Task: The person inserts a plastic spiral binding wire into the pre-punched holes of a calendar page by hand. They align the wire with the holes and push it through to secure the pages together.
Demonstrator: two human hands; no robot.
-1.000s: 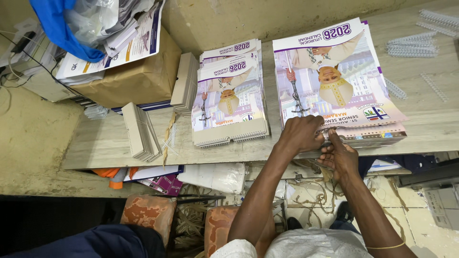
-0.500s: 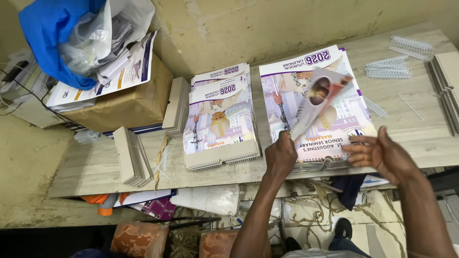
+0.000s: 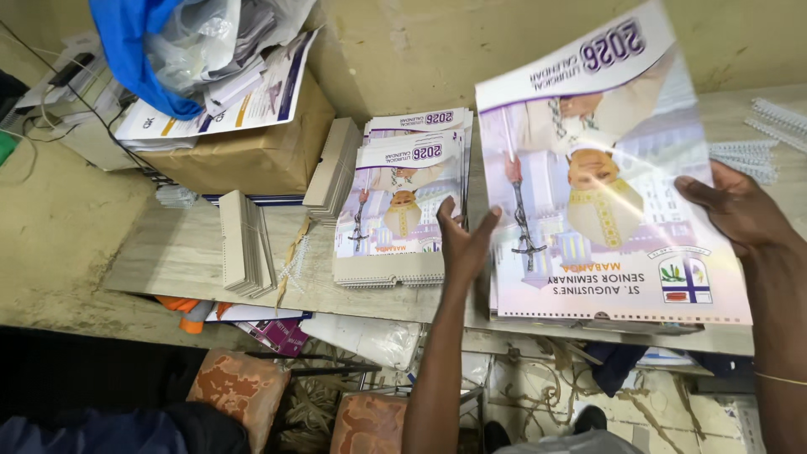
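I hold a large glossy calendar sheet lifted and tilted toward the camera. My left hand grips its left edge, fingers spread upward. My right hand grips the right edge with the thumb over the print. Beneath the sheet lies a stack of the same sheets on the wooden bench. A second stack of bound calendars, comb binding along its near edge, sits just left of my left hand.
Two piles of grey card stand left of the bound calendars. A brown cardboard box carries papers, a plastic bag and blue cloth. White binding combs lie far right. Orange cushions are below the bench.
The top sheet, at first flat on the stack under both hands, has been lifted and now stands raised between my hands, which have spread apart. The camera has moved closer.
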